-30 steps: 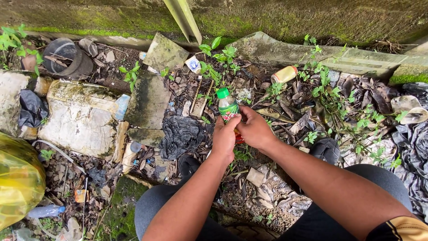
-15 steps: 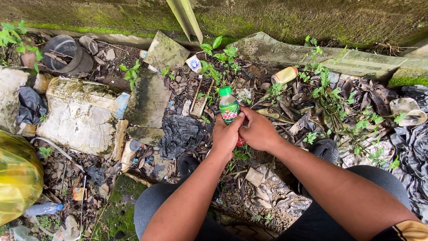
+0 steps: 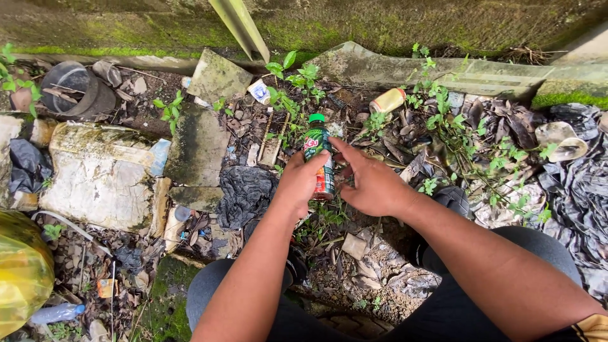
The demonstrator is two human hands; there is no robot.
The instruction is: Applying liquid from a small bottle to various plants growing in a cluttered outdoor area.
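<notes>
I hold a small plastic bottle point(image 3: 318, 154) with a green cap and a green and red label upright over littered ground. My left hand point(image 3: 299, 183) is wrapped around its lower body. My right hand point(image 3: 369, 183) is beside it with fingers spread, the index finger touching the bottle's upper side. My knees in dark trousers frame the bottom of the view.
Broken concrete slabs point(image 3: 202, 145) and a mossy wall point(image 3: 380, 25) lie ahead. A yellowish bottle point(image 3: 387, 100), a black plastic bag point(image 3: 244, 193), a dark pot point(image 3: 76, 88), dry leaves and green weeds point(image 3: 443, 120) cover the soil. A yellow sack point(image 3: 22, 272) sits at left, a clear bottle point(image 3: 57, 313) below it.
The bottle has stayed in my left hand at nearly the same place. My right hand has loosened from around it and now has its fingers spread beside it.
</notes>
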